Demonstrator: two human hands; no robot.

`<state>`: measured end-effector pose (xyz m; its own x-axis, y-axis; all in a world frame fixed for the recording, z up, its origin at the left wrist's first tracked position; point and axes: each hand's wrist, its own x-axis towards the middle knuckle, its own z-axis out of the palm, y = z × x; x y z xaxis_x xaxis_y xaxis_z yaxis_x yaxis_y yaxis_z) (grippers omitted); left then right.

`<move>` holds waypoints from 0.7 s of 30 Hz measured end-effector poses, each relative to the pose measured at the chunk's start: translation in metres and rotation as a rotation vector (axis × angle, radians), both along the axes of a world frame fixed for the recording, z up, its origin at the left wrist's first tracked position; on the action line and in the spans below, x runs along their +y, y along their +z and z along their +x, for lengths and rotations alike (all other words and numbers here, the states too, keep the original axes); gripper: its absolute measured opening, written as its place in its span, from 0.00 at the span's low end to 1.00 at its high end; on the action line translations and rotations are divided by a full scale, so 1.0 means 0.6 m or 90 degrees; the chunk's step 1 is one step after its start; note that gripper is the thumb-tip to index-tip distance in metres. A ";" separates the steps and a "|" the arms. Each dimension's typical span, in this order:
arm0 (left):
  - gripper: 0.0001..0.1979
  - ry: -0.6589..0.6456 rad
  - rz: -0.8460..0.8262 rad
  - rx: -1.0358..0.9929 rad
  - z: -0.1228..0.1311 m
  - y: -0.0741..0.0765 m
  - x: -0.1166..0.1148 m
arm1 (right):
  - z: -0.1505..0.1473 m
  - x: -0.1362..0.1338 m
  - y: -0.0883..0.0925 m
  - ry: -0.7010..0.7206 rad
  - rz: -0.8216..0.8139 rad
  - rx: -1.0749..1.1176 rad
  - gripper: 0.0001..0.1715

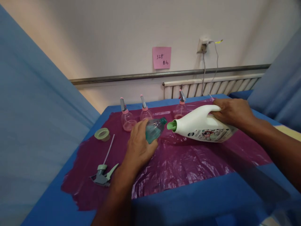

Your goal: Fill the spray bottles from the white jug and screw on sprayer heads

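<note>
My left hand (141,138) is closed round a green see-through spray bottle (154,128) without its sprayer head. The bottle leans to the right. In my right hand (229,111) is the handle of a big white jug (195,121), tipped nearly level toward the left. Its green pouring spout (172,126) is close to the bottle's mouth, with a small gap between them. I cannot make out any liquid flowing. A grey and pale green trigger sprayer head (102,175) with a thin tube lies left of my left forearm. Beyond it sits a pale green cap (102,134).
Three pink spray bottles (128,121) stand along the back. A purple plastic sheet (94,153) covers much of the blue table (188,194). Behind are a radiator (218,84), a rail and a socket (202,45) with hanging cords. Blue curtains (35,94) flank both sides.
</note>
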<state>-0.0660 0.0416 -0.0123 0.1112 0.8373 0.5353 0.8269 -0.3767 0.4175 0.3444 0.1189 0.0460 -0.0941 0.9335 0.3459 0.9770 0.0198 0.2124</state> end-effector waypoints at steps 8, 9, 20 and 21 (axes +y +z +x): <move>0.41 -0.007 -0.005 0.069 -0.014 0.009 -0.001 | -0.014 -0.011 0.009 -0.009 -0.007 -0.004 0.30; 0.41 -0.014 -0.002 0.077 -0.015 0.010 -0.001 | -0.014 -0.012 0.010 -0.008 -0.008 -0.004 0.29; 0.40 -0.041 0.016 0.110 -0.011 0.004 -0.002 | -0.016 -0.014 0.019 -0.008 -0.028 0.019 0.29; 0.39 -0.042 0.018 0.108 -0.010 0.004 -0.002 | -0.017 -0.014 0.021 -0.011 -0.034 0.021 0.29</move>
<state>-0.0721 0.0404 -0.0099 0.2558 0.8102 0.5274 0.8579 -0.4417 0.2624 0.3345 0.1106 0.0584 -0.0669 0.9522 0.2980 0.9837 0.0129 0.1794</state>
